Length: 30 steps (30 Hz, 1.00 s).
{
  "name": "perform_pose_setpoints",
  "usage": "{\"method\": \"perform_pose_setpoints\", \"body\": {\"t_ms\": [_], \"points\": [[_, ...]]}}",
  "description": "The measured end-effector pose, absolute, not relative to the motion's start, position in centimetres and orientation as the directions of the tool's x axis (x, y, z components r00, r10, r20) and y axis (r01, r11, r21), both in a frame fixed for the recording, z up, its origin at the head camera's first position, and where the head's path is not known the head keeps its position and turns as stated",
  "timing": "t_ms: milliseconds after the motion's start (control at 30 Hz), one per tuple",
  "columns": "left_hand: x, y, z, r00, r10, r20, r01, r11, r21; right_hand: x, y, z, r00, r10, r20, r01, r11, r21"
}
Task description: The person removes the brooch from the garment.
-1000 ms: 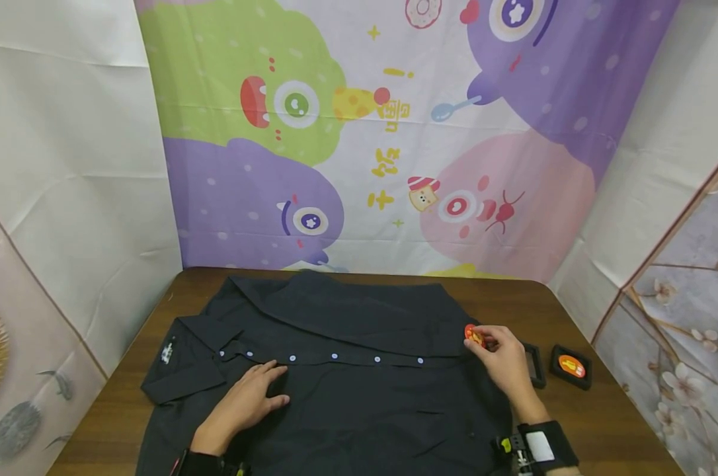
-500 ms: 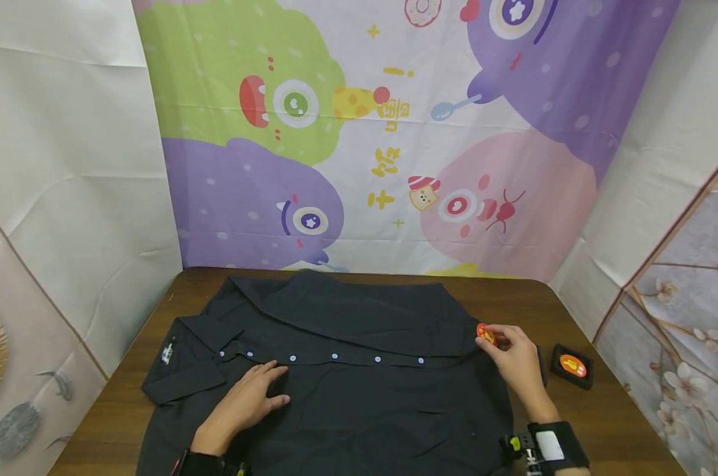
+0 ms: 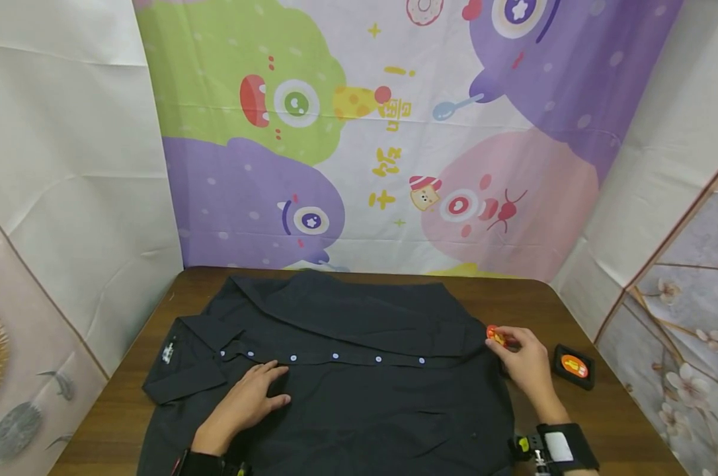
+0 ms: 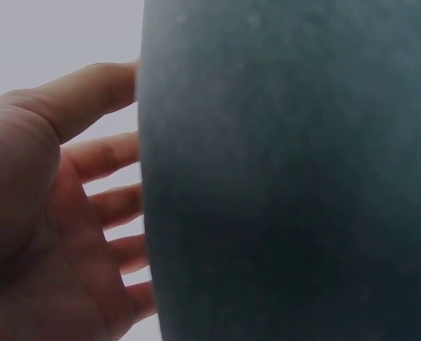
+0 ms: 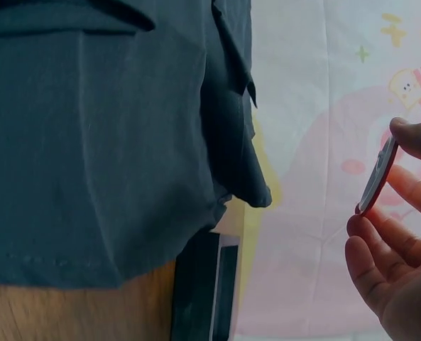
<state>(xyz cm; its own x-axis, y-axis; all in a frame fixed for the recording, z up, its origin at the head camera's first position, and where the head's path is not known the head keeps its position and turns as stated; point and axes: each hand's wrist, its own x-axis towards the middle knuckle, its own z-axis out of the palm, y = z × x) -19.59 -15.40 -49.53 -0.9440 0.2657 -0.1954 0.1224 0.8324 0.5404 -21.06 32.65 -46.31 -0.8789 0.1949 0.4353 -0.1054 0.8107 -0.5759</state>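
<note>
A dark button-up shirt [image 3: 359, 403] lies spread over the table, its row of white buttons running across it. My left hand [image 3: 246, 404] rests on the shirt below the buttons, fingers extended. In the left wrist view a blurred dark surface [image 4: 288, 170] hides the fingertips of that hand. With thumb and fingertips, my right hand [image 3: 530, 363] pinches a round red-and-orange badge [image 3: 494, 336] at the shirt's right edge. Seen from the right wrist, the badge [image 5: 378, 174] is a thin disc turned nearly edge-on, with a greyish back and red rim.
A black square box [image 3: 573, 367] with an orange-red badge inside sits on the brown wooden table [image 3: 615, 430], right of my right hand. Another black frame [image 5: 203, 284] shows beside the shirt's edge in the right wrist view. A cartoon-printed cloth [image 3: 383, 238] hangs behind.
My right hand has moved rightward with the badge, off the shirt's edge, and now covers most of the nearer black frame in the head view. My left hand has stayed in place.
</note>
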Motion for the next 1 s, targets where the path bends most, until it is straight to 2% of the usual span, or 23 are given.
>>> {"method": "perform_pose_setpoints", "body": {"t_ms": [433,700,1000], "points": [[-19.5,-15.3,-49.5,-0.945,0.263,-0.194,0.118,0.828,0.548,-21.0,34.1,-46.6,-0.883,0.232,0.408,-0.036,0.833,-0.551],[-19.4,-15.3,-49.5,-0.947,0.261,-0.185,0.120,0.827,0.549,-21.1,34.7,-46.4,-0.894,0.209,0.397,-0.033,0.851,-0.525],[-19.3,-15.3,-49.3,-0.947,0.265,-0.180,0.125,0.823,0.553,-20.9,35.8,-46.8,-0.921,0.216,0.325,0.012,0.848,-0.529]]}}
